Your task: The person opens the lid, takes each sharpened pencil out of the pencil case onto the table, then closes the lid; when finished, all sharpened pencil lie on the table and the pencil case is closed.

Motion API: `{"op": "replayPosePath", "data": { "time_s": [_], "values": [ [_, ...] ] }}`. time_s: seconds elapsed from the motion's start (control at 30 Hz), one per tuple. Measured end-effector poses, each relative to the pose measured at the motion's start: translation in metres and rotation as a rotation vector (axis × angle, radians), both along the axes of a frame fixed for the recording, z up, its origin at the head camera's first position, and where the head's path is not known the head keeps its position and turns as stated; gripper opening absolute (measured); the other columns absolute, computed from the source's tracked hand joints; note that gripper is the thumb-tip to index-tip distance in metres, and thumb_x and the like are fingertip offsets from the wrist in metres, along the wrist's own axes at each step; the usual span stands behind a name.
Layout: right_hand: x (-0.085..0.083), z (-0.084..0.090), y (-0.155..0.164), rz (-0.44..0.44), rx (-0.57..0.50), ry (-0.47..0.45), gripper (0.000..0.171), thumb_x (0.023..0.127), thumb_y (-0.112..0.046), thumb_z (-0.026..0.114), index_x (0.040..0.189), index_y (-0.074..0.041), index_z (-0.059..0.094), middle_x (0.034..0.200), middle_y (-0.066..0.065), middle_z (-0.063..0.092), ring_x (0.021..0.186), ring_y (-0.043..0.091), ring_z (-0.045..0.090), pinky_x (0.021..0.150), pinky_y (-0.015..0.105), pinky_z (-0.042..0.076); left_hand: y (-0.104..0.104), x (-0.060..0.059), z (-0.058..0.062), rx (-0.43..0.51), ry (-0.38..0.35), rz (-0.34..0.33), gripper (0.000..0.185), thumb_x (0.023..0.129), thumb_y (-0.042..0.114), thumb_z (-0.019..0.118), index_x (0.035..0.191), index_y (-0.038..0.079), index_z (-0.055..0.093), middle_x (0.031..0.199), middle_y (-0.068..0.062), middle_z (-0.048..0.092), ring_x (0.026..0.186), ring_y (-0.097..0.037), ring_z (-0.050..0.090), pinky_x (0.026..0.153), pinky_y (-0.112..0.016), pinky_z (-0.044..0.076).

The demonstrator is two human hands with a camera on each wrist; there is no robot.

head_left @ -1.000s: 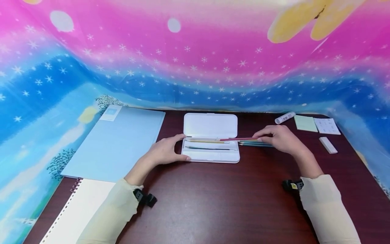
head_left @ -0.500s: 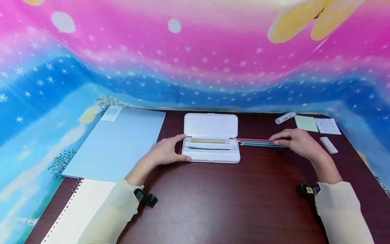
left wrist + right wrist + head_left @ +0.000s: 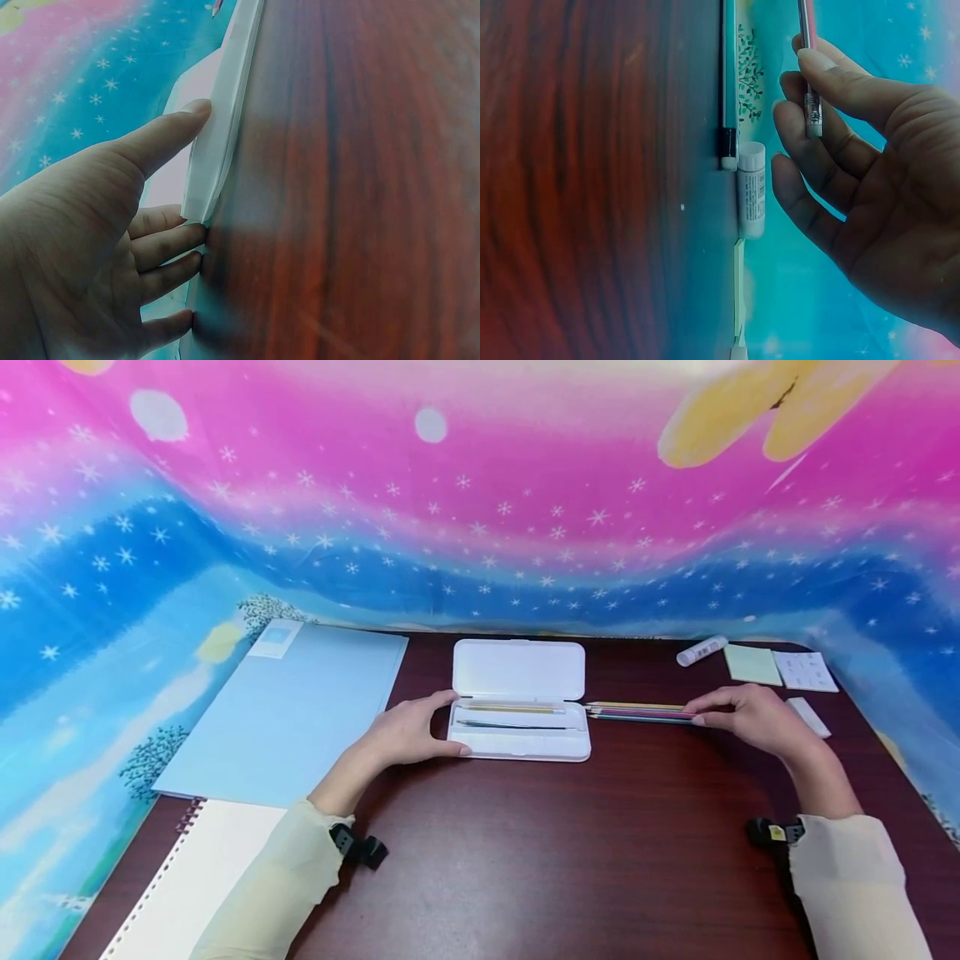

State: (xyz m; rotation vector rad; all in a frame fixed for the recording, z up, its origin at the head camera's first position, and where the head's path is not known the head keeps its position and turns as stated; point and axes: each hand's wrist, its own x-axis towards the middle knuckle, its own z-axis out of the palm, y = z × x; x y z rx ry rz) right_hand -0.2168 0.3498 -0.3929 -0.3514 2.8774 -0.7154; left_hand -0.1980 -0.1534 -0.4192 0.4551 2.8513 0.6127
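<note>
An opened white pencil case [image 3: 525, 745] lies with its lid [image 3: 517, 668] folded back. My left hand [image 3: 408, 731] holds its left end, thumb at the front corner and fingers toward the hinge; in the left wrist view the thumb [image 3: 169, 135] lies on the case wall. Inside are a yellow pencil [image 3: 510, 708] and a slim dark stick-like thing [image 3: 517, 724]. Right of the case, my right hand [image 3: 750, 714] pinches a pink pencil [image 3: 807, 30] near its eraser end. Beside it lie a yellow pencil [image 3: 637, 704] and teal pencils [image 3: 637, 719], partly overlapped.
A glue stick [image 3: 702, 651], sticky notes [image 3: 752, 663], a printed paper pad [image 3: 805, 670] and a white eraser [image 3: 808, 717] lie at the back right. To the left are a light blue folder [image 3: 285, 710] and a spiral notebook [image 3: 202, 868]. A patterned curtain [image 3: 480, 510] borders the table.
My right hand has moved right and slightly toward me, drawing the pink pencil from over the case to beside the other pencils. My left hand stays on the case.
</note>
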Motion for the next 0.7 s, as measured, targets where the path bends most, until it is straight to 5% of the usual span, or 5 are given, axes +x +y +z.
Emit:
{"op": "replayPosePath", "data": {
  "time_s": [0.7],
  "values": [
    [-0.0028,-0.0073,-0.0002,0.028,0.061,-0.011,0.018,0.095,-0.018,0.07,0.104,-0.03,0.08,0.114,0.008,0.076,0.103,0.025,0.064,0.083,0.04,0.051,-0.0009,-0.0005,-0.0013,-0.003,0.01,-0.006,0.099,0.076,0.069,0.076,0.156,0.024,0.04,0.151,-0.006,0.055,0.132,-0.031,0.058,0.103,-0.055,0.048]
  ]
}}
